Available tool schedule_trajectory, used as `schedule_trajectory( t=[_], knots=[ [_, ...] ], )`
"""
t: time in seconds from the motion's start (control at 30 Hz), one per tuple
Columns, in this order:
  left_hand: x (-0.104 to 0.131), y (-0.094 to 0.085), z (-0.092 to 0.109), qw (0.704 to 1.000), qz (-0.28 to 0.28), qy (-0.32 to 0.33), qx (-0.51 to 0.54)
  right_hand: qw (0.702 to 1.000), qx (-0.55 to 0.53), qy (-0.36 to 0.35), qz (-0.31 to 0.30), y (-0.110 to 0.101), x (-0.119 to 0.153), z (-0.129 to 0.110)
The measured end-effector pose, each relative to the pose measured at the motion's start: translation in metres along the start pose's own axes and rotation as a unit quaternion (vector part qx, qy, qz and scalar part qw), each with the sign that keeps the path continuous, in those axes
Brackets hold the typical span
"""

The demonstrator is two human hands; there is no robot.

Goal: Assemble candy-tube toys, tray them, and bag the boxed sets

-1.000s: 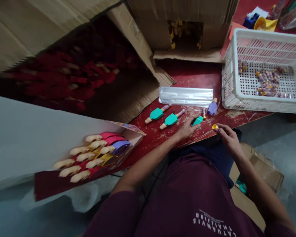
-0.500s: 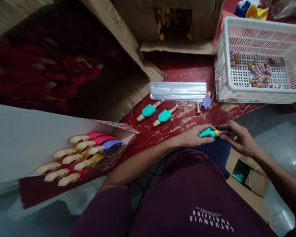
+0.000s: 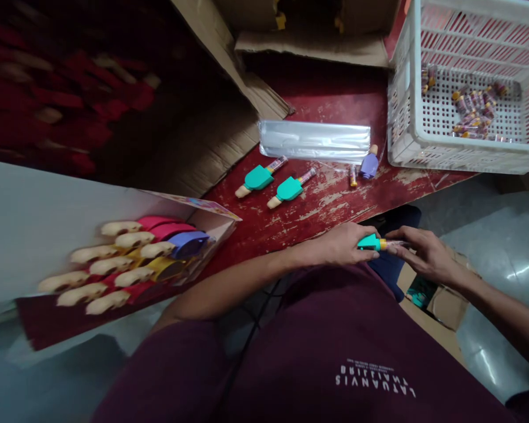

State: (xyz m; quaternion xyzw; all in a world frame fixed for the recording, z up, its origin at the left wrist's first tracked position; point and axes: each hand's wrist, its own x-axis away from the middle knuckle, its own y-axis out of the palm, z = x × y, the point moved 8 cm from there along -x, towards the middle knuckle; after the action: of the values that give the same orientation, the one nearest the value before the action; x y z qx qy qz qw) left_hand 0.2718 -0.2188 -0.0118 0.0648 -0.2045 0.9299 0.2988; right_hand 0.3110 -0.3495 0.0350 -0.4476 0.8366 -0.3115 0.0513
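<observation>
My left hand (image 3: 340, 244) is closed on a teal plastic piece (image 3: 368, 242), holding it over my lap at the table's front edge. From its right end runs a clear candy tube (image 3: 395, 243) with a yellow cap (image 3: 382, 244). The fingers of my right hand (image 3: 425, 254) pinch this tube and partly hide its far end. On the red table lie two similar teal pieces (image 3: 258, 177) with beige tips and candy tubes attached. A purple piece (image 3: 369, 165) rests beside a loose candy tube (image 3: 353, 175).
A stack of clear plastic sleeves (image 3: 315, 140) lies behind the teal pieces. At right stands a white crate (image 3: 471, 150) with several candy tubes. An open box (image 3: 220, 220) at left holds beige-tipped pieces. Cardboard cartons (image 3: 312, 50) stand behind; another (image 3: 452, 305) sits below my right arm.
The view has shifted, so the table things appear higher in the picture. Both hands keep their hold on the teal piece and its tube, with my right hand slightly nearer the yellow cap.
</observation>
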Motion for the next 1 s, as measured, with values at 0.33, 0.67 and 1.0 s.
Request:
schedule_trajectory(
  t=[0.33,0.67,1.0],
  knots=[
    [-0.016,-0.007,0.005,0.997,-0.043,0.004,-0.071,0.995,0.06,0.05,-0.056,0.002,0.0,0.019],
    [-0.015,-0.014,0.001,0.976,-0.092,0.034,0.196,0.929,0.261,-0.263,0.002,0.004,0.004,-0.025],
    [-0.015,0.001,0.001,0.951,-0.138,-0.006,0.277,0.946,0.247,-0.207,-0.041,-0.001,0.008,-0.023]
  ],
)
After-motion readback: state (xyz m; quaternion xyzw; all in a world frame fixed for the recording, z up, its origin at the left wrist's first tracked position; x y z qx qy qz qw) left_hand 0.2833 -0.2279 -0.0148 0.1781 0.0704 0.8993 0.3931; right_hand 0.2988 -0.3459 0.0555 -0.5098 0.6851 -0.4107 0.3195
